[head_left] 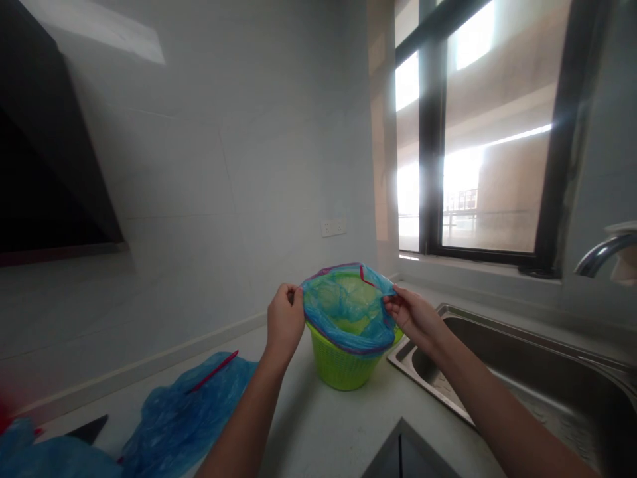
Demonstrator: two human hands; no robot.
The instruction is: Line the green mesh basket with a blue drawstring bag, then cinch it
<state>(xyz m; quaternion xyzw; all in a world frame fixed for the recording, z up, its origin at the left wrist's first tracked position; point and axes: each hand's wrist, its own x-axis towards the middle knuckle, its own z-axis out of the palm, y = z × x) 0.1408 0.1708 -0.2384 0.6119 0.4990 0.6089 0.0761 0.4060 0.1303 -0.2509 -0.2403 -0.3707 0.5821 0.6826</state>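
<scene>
While the green basket (343, 368) stands upright on the counter (318, 431) left of the sink (522, 372), mouth upward, your left hand (284, 322) pinches the blue bag (348, 309) at its left rim. Your right hand (411, 312) grips the bag's right edge.

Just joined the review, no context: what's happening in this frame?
A person is working at a kitchen counter with both bare hands. The left hand and right hand each pinch an edge of a blue plastic bag stretched over the rim of a green basket, which stands beside the sink. More blue bags lie crumpled on the counter to the left.
</scene>
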